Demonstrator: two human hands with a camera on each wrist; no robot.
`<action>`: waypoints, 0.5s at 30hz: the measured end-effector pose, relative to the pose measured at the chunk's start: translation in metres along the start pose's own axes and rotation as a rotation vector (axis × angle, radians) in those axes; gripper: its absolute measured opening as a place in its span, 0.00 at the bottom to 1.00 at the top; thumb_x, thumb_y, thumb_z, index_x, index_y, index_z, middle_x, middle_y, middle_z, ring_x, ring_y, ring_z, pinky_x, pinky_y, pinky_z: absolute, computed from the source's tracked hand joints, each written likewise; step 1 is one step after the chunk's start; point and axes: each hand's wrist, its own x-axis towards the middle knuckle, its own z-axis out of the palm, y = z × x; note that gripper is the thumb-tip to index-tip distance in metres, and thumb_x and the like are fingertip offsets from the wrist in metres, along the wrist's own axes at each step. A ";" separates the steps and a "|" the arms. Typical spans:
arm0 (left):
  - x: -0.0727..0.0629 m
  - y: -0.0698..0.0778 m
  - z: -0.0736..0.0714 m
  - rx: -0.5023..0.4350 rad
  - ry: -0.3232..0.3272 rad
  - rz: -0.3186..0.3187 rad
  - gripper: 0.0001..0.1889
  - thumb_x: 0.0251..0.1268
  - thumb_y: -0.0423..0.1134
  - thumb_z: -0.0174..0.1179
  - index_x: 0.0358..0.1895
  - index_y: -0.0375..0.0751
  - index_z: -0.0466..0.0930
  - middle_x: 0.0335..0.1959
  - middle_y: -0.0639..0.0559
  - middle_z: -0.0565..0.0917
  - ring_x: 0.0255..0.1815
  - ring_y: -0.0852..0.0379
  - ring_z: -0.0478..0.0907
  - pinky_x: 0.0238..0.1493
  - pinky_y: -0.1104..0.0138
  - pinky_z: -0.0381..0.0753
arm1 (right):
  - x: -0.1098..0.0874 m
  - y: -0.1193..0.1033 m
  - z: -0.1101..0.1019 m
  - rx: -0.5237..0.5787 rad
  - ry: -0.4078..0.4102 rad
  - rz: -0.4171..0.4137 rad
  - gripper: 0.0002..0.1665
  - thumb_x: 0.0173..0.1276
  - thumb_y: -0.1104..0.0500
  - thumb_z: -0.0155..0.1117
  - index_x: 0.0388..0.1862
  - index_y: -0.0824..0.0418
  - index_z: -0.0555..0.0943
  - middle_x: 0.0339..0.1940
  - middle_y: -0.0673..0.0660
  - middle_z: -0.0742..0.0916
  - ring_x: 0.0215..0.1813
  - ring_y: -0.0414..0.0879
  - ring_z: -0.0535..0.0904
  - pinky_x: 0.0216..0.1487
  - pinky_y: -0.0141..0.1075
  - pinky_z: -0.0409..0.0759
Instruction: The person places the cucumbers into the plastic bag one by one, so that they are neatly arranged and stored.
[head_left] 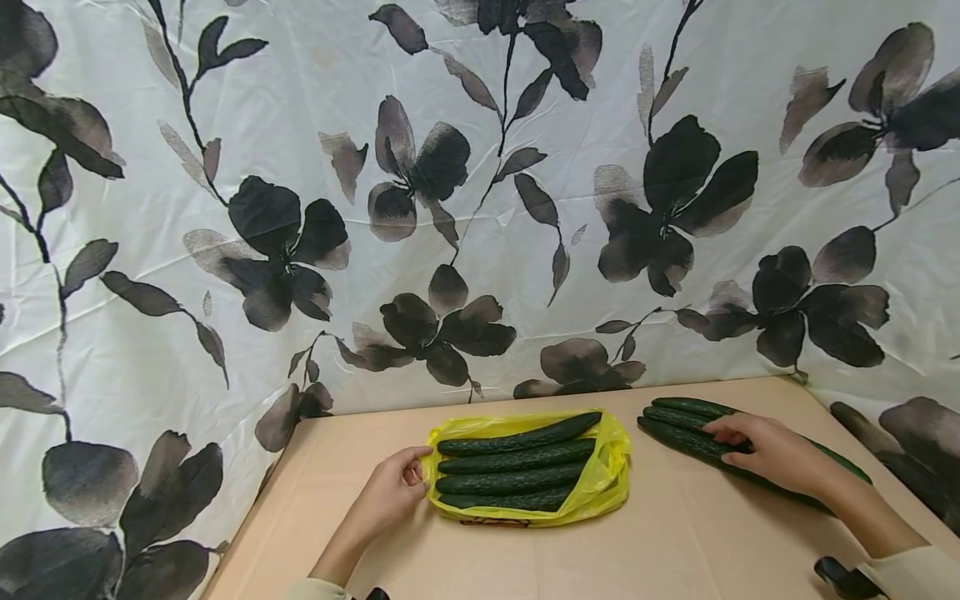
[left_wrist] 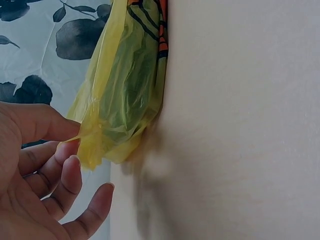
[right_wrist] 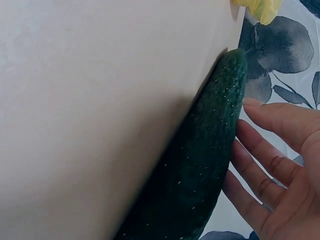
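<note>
Four long, bumpy dark-green cucumbers [head_left: 513, 457] lay inside a thin yellow plastic bag [head_left: 617, 471] just right of my left hand [head_left: 390, 492], which pinched the bag's edge. Well apart, my right hand [head_left: 780, 454], loosely spread, touched the separate dark-green cucumbers [head_left: 686, 441] beneath it on the beige tabletop [head_left: 585, 567].

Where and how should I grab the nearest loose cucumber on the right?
Probably around its middle, from above, with the right hand, thumb on the near side. The nearest loose cucumber is long and lies flat; its near side is exposed, while other cucumbers lie along its far side.
</note>
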 end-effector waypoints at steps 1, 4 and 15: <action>0.000 0.000 0.000 0.002 -0.001 0.002 0.27 0.52 0.21 0.63 0.61 0.30 0.79 0.34 0.50 0.76 0.33 0.58 0.72 0.32 0.72 0.70 | -0.001 0.000 0.000 -0.004 -0.001 0.004 0.27 0.62 0.59 0.75 0.60 0.62 0.81 0.50 0.51 0.86 0.46 0.45 0.83 0.44 0.39 0.82; -0.001 -0.002 -0.002 0.011 -0.003 0.008 0.27 0.52 0.22 0.64 0.61 0.30 0.79 0.34 0.50 0.76 0.33 0.58 0.72 0.32 0.72 0.70 | -0.005 0.000 0.001 -0.010 -0.009 0.024 0.27 0.62 0.58 0.75 0.59 0.62 0.82 0.50 0.51 0.86 0.46 0.45 0.83 0.43 0.38 0.82; -0.004 -0.003 -0.004 0.009 -0.021 0.020 0.27 0.53 0.22 0.64 0.61 0.31 0.79 0.33 0.51 0.76 0.33 0.58 0.71 0.31 0.71 0.70 | -0.016 0.003 0.005 -0.027 -0.030 0.058 0.25 0.61 0.58 0.75 0.58 0.60 0.83 0.53 0.55 0.86 0.47 0.48 0.84 0.43 0.39 0.82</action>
